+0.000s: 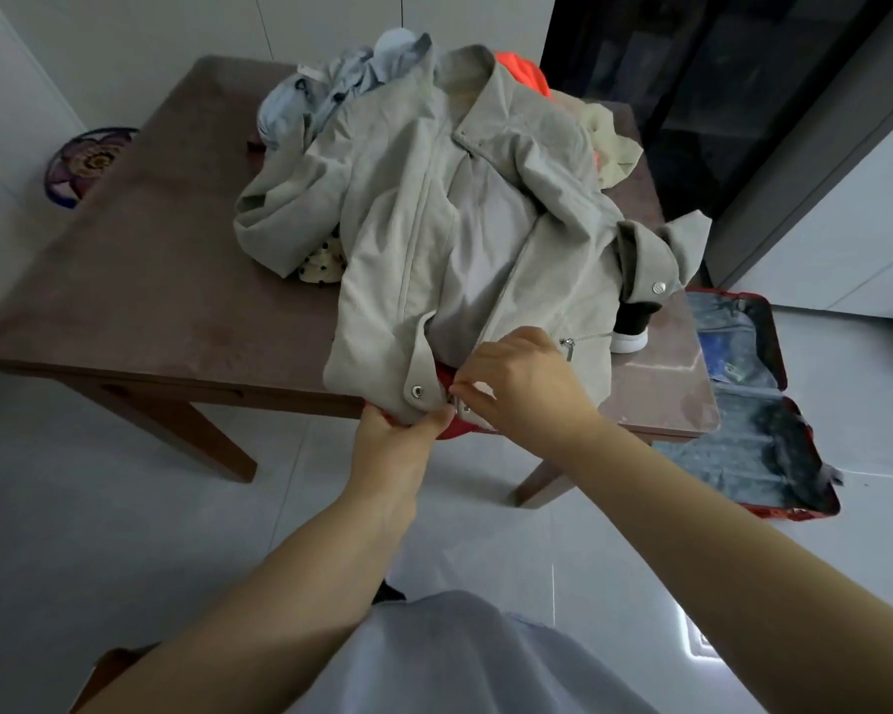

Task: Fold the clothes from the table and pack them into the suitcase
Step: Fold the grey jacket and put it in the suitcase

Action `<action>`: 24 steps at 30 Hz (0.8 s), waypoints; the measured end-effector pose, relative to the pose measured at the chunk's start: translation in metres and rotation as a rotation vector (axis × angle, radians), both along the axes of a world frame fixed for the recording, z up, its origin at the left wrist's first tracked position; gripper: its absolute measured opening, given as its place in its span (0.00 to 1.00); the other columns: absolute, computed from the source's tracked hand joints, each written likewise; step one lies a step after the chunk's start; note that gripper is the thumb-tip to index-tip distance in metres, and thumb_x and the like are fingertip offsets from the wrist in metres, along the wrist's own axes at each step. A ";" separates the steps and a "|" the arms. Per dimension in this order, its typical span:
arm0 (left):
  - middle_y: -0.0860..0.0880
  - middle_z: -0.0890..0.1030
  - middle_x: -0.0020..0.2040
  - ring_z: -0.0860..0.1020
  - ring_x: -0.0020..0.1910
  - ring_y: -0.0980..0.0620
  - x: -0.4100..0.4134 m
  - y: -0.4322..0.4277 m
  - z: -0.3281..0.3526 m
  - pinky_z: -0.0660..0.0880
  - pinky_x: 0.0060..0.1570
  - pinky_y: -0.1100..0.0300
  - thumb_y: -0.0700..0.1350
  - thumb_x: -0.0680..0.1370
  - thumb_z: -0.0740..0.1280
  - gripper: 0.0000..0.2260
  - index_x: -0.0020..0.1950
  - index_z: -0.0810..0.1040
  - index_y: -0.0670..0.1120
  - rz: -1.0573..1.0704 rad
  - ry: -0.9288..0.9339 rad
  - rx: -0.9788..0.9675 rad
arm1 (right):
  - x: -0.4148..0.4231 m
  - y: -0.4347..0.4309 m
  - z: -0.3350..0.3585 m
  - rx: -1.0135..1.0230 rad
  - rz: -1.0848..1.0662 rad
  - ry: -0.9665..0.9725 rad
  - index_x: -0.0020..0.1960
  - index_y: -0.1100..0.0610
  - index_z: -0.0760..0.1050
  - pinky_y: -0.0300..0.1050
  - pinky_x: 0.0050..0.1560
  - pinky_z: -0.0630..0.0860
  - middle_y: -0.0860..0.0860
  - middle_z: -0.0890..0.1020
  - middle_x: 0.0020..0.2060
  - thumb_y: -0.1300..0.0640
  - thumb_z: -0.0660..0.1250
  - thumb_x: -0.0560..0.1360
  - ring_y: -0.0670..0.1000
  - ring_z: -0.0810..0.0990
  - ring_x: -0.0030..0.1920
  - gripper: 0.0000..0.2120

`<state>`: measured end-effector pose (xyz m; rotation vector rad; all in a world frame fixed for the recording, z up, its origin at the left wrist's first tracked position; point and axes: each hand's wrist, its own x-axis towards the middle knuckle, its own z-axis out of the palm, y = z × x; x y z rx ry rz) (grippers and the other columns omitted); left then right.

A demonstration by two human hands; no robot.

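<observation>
Beige corduroy jacket (434, 239), hem in pinch of left fingers (431, 421) and right fingers (467, 388)

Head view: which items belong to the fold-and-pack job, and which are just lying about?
Job: beige jacket, gripped at the hem by left hand and right hand; blue garment; orange garment; suitcase; table.
Lying about: patterned disc beside the table.

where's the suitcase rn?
Head view, right side: the suitcase lies open on the floor beside the table's right end, just beyond the jacket's cuffed sleeve.
</observation>
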<state>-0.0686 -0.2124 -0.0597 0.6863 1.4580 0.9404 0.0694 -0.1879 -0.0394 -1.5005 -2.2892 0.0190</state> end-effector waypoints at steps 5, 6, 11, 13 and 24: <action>0.34 0.76 0.58 0.74 0.59 0.37 -0.006 0.000 0.014 0.68 0.63 0.43 0.39 0.69 0.74 0.19 0.58 0.75 0.40 0.008 -0.024 -0.094 | -0.008 -0.002 0.002 -0.098 0.068 0.036 0.34 0.57 0.77 0.48 0.43 0.75 0.49 0.80 0.30 0.57 0.63 0.70 0.53 0.77 0.30 0.08; 0.34 0.76 0.57 0.76 0.55 0.37 -0.007 -0.001 0.014 0.68 0.63 0.42 0.39 0.69 0.75 0.20 0.59 0.75 0.40 -0.010 -0.032 -0.096 | -0.007 -0.004 0.002 -0.181 0.063 0.131 0.36 0.60 0.76 0.48 0.42 0.75 0.51 0.80 0.30 0.57 0.64 0.71 0.55 0.77 0.30 0.08; 0.48 0.81 0.39 0.79 0.43 0.52 -0.008 -0.001 0.003 0.78 0.46 0.58 0.37 0.69 0.74 0.18 0.58 0.76 0.42 -0.079 -0.044 -0.109 | -0.009 -0.005 -0.014 -0.215 -0.007 0.201 0.38 0.61 0.72 0.50 0.39 0.75 0.53 0.78 0.30 0.58 0.61 0.73 0.57 0.76 0.31 0.08; 0.50 0.75 0.31 0.71 0.27 0.56 -0.009 0.003 0.001 0.71 0.26 0.68 0.34 0.69 0.73 0.15 0.53 0.75 0.44 -0.055 -0.079 -0.161 | -0.016 -0.007 -0.022 -0.087 0.035 0.029 0.35 0.59 0.71 0.49 0.36 0.74 0.51 0.75 0.27 0.59 0.59 0.71 0.55 0.74 0.28 0.07; 0.50 0.82 0.47 0.80 0.47 0.55 -0.022 -0.014 -0.013 0.75 0.48 0.64 0.35 0.70 0.74 0.23 0.61 0.72 0.46 -0.412 0.012 -0.154 | 0.025 0.054 0.000 -0.038 -0.274 0.033 0.47 0.63 0.73 0.51 0.51 0.64 0.58 0.81 0.42 0.58 0.61 0.79 0.60 0.75 0.49 0.07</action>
